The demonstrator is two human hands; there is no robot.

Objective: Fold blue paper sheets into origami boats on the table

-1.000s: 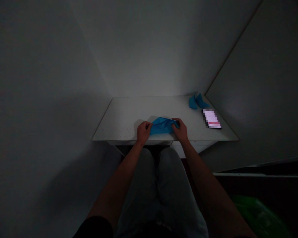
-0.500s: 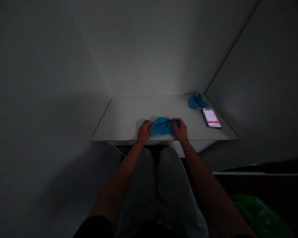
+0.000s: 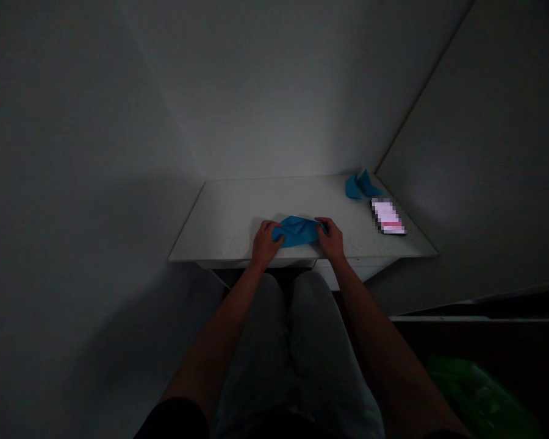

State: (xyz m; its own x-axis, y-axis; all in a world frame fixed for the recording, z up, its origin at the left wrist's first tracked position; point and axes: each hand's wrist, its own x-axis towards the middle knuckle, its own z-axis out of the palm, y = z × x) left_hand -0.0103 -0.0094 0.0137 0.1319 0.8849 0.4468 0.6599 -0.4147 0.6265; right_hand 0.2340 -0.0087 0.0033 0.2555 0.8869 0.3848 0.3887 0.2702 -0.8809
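The left hand [image 3: 266,244] and right hand [image 3: 330,238] grip a folded blue paper [image 3: 297,231] between them, one at each end, the paper lying on the desk [image 3: 238,207] near its front edge. Toward the upper right lies a second blue paper [image 3: 359,186], near a pixelated flat object [image 3: 388,216].

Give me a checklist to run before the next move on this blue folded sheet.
Left hand on the blue folded sheet: ok.
Right hand on the sheet: ok.
Sheet lying on the white table, back from its front edge: ok.
Blue folded pieces at the back right, apart from the sheet: ok.
Pixelated flat item apart from the sheet: ok.
Creases sharp: cannot tell, too dark.
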